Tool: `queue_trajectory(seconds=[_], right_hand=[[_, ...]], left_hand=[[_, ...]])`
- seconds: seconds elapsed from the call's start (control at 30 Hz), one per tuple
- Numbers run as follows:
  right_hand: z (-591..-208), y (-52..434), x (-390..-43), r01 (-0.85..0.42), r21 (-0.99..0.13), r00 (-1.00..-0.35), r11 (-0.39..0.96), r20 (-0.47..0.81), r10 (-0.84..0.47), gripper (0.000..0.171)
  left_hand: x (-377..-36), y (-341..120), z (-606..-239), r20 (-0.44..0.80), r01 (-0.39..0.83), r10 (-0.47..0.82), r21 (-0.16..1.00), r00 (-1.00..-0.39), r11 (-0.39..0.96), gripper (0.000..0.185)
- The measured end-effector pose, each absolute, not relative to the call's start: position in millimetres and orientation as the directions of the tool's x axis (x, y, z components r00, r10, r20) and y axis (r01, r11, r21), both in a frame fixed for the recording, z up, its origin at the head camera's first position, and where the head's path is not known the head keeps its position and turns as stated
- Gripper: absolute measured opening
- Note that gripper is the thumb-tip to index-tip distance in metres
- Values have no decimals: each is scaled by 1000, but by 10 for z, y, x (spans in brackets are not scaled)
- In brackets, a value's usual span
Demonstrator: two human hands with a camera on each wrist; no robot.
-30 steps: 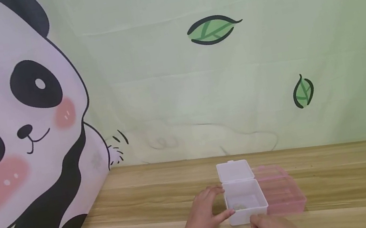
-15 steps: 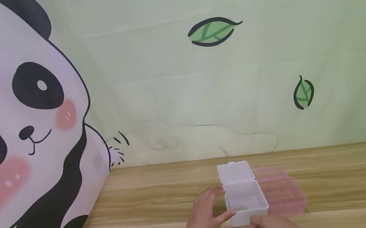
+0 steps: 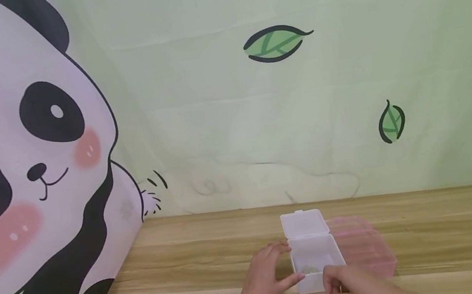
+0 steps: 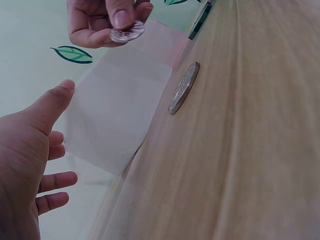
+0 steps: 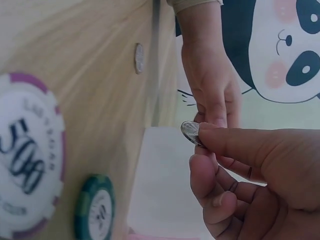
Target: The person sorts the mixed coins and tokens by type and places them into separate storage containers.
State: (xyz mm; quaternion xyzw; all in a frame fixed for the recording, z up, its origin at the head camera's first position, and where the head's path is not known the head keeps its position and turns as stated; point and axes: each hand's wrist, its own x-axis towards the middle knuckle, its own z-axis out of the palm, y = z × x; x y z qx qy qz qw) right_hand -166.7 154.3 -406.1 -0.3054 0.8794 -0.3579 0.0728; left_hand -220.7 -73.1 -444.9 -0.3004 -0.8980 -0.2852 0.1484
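Nearest, the right hand (image 5: 240,170) pinches a silver coin (image 5: 190,132) by its rim between thumb and forefinger, just short of the open white box (image 3: 315,258). The coin looks small, stiff, thin and likely slippery, so the edge pinch seems wise. The left hand (image 3: 263,280), fingers relaxed, steadies the box's left wall on the wooden table (image 3: 191,269); a pink box (image 3: 365,245) sits beyond.

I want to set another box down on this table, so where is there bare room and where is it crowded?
Bare wood runs left of the left hand toward the panda wall, behind the white box, and right of the pink box. The near edge is crowded: both hands, the right hand pinching a coin, plus chips.
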Motion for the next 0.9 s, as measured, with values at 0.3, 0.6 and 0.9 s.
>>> queue_trajectory(seconds=[0.3, 0.6, 0.9], right_hand=[[-3971, 1559, -1756, -536, -646, -797, 543, 176, -577, 20], [-3817, 1576, -1856, -541, -628, -807, 559, 199, -557, 19], [-3720, 1558, -2012, -557, -538, -817, 633, 217, -534, 16]], left_hand=[[-2225, -734, -4482, 449, 629, 454, 416, -770, 656, 51], [-2232, -736, -4475, 453, 631, 454, 410, -767, 658, 52], [-2234, -738, -4478, 448, 631, 458, 405, -768, 662, 52]])
